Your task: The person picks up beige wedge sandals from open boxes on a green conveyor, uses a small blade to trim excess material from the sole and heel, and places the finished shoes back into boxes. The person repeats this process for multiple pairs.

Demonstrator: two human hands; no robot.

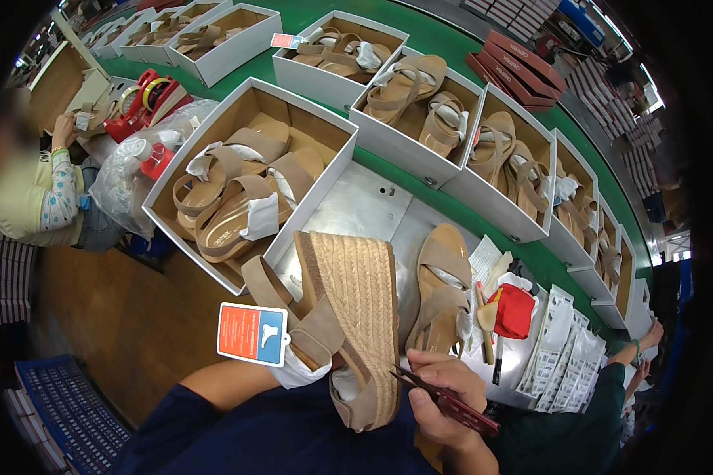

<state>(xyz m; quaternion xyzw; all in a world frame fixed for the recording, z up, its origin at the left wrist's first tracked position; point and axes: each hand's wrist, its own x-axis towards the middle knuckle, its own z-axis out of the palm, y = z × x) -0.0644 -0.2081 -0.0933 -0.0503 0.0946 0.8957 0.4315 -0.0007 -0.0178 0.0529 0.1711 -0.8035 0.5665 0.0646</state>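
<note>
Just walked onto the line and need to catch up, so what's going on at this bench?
A person holds a tan wedge sandal turned sole-side up against their body, an orange tag hanging from it. Their right hand puts a dark red tool to its rope sole. The left hand is hidden behind the sandal. Its mate lies on the metal bench, beside open boxes of sandals.
</note>
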